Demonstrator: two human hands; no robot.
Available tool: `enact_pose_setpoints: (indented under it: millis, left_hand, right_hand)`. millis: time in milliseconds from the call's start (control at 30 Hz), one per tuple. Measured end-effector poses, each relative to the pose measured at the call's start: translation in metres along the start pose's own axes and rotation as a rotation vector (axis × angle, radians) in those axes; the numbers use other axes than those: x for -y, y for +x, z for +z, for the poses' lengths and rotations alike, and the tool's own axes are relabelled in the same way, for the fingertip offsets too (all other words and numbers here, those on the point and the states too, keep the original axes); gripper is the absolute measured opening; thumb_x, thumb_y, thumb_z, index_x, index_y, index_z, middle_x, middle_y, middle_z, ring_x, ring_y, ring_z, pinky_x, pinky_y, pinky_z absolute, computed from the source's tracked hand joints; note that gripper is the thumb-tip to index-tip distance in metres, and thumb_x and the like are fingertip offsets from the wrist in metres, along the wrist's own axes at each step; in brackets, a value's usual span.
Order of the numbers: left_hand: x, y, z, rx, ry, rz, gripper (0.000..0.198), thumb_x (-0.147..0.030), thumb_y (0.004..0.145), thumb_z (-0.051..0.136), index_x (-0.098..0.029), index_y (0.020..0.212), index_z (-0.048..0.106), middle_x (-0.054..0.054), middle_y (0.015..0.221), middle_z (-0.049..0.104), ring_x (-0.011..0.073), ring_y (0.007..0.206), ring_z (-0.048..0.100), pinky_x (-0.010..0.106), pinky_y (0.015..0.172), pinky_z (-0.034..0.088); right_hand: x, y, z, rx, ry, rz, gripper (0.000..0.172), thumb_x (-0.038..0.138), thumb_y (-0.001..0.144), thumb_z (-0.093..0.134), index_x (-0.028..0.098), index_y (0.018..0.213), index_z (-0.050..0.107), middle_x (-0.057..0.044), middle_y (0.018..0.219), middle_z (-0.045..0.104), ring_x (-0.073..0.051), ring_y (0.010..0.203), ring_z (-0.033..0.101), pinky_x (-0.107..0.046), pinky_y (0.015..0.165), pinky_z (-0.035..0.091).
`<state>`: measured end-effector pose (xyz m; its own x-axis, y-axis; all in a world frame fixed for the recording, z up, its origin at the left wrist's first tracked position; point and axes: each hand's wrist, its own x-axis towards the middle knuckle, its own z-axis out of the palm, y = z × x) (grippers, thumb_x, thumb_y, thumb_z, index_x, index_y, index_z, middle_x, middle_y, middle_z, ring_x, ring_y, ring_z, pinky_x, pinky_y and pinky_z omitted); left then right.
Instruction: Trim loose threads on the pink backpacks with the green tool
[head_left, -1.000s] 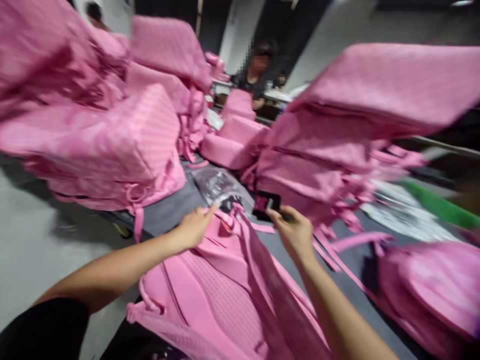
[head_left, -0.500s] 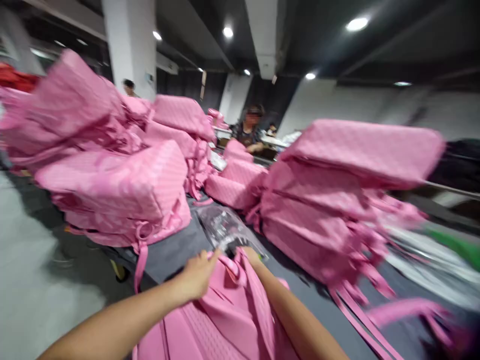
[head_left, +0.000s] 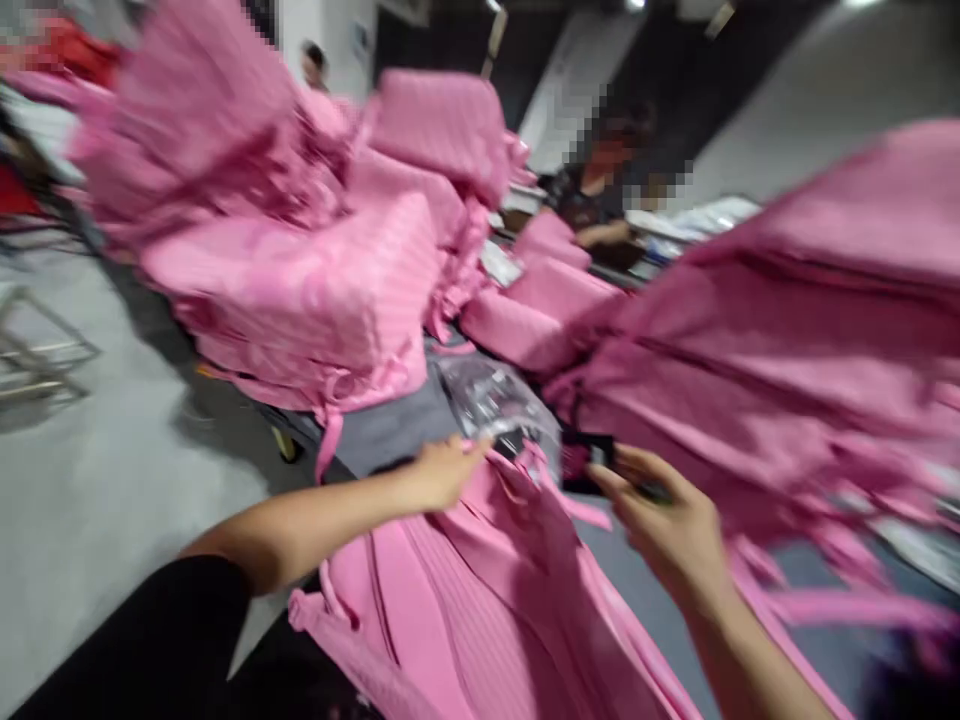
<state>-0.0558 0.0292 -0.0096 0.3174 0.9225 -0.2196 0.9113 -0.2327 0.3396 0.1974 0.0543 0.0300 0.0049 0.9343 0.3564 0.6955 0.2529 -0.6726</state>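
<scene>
Head view: which step is in hand?

It looks like handling at the top of the pink fabric backpack with a ribbed back panel [head_left: 465, 590], which lies in front of the person, over the near side of the dark grey flat surface [head_left: 394, 430]. The left hand [head_left: 448, 475] is closed narrowly on its top edge; the right hand [head_left: 667, 505], just beyond that edge, pinches a small flat black card with a magenta patch [head_left: 577, 458].

And the next move?

I'd judge it calls for the left hand to steady that edge and the right to mind the card.

Now count.

Two hands, one card, one backpack between the arms. One crinkled clear plastic bag [head_left: 491, 385] just past it. Two other people: one behind the surface [head_left: 592, 205], one head far left [head_left: 313, 65].

And the piles?

Bulky pink fabric bags at left [head_left: 300, 285] and right [head_left: 757, 370]; they overlap and blur, so I can't count them.
</scene>
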Motion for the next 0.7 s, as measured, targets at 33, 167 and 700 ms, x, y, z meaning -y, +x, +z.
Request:
enact_pose_setpoints:
  millis: [33,167,700]
  left_hand:
    - [0.001,0.000,0.002,-0.008,-0.005,0.005,0.084,-0.010,0.088,0.046,-0.029,0.161,0.008,0.018,0.132,0.054,0.0306,0.110,0.065,0.036,0.084,0.052]
    - [0.004,-0.003,0.005,-0.047,-0.003,0.053,0.084,-0.019,0.090,0.055,-0.026,0.160,0.010,0.018,0.133,0.050,0.0335,0.119,0.060,0.042,0.093,0.050]
    - [0.041,-0.054,0.033,-0.234,-0.472,0.231,0.109,-0.042,0.079,0.077,-0.022,0.162,0.009,0.011,0.169,0.019,0.0238,0.156,0.023,0.041,0.127,0.026]
  right_hand:
    - [0.013,-0.013,0.001,0.053,0.079,0.045,0.043,0.055,0.075,0.071,0.018,0.097,0.072,-0.009,0.083,0.073,-0.023,0.068,0.068,-0.034,0.058,0.055]
    - [0.030,-0.045,0.024,0.192,0.140,0.028,0.032,0.048,0.079,0.065,0.018,0.087,0.071,-0.005,0.080,0.072,-0.019,0.070,0.065,-0.029,0.065,0.051]
    - [0.057,-0.069,0.054,0.615,-0.428,-0.220,0.030,0.008,0.084,0.055,0.021,0.102,0.076,-0.005,0.085,0.076,-0.018,0.074,0.069,-0.023,0.063,0.041]
